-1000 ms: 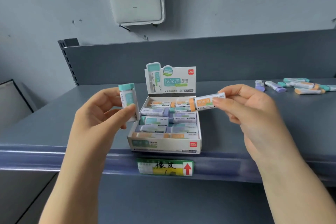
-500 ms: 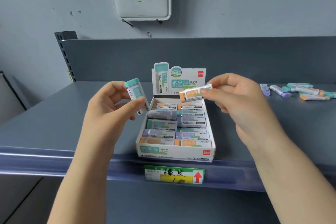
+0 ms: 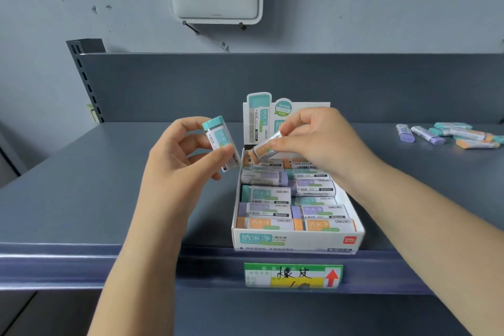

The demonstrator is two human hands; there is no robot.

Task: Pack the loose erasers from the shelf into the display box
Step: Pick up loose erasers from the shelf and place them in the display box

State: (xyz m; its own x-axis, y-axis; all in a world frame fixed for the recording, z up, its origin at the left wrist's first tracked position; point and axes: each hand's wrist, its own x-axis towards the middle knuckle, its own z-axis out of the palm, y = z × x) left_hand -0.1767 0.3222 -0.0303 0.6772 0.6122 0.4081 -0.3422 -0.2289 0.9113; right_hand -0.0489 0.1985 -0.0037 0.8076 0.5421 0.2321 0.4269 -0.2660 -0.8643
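Hands over an open display box: right hand pinches an orange-tipped eraser, best lowered flat into the back row; left hand grips a teal-capped eraser.

I read "deli" on the erasers in my display box; "橡皮" on the shelf tag, lower centre.
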